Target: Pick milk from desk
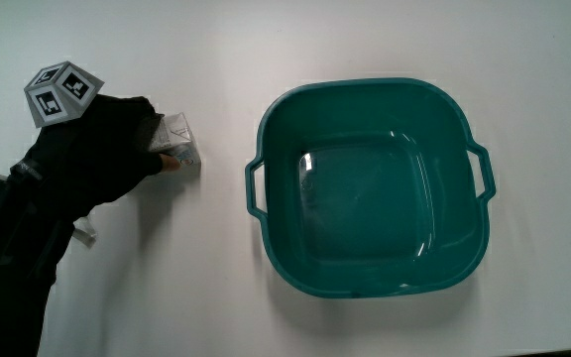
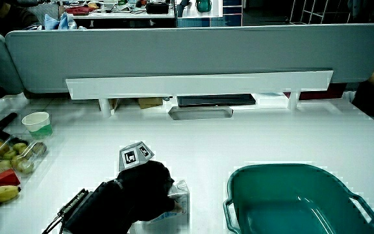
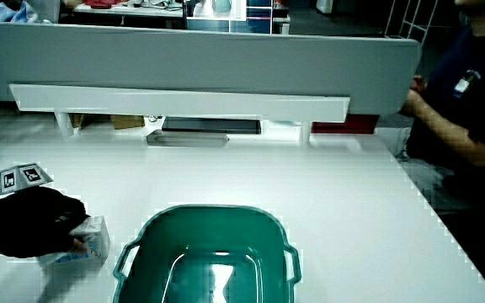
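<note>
On the white counter (image 1: 365, 40) sits a small milk carton (image 1: 181, 147), pale with grey and faint blue print and a folded peaked top. It stands beside a teal plastic tub (image 1: 276, 119) with two handles, a little apart from it. The gloved hand (image 1: 97, 154) covers the carton, its fingers (image 1: 157, 159) wrapped around the carton's side, grasping it.

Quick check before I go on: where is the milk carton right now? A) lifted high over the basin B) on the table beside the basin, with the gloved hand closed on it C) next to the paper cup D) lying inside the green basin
B: the milk carton stands on the table beside the empty green basin, with the hand wrapped around it.
</note>
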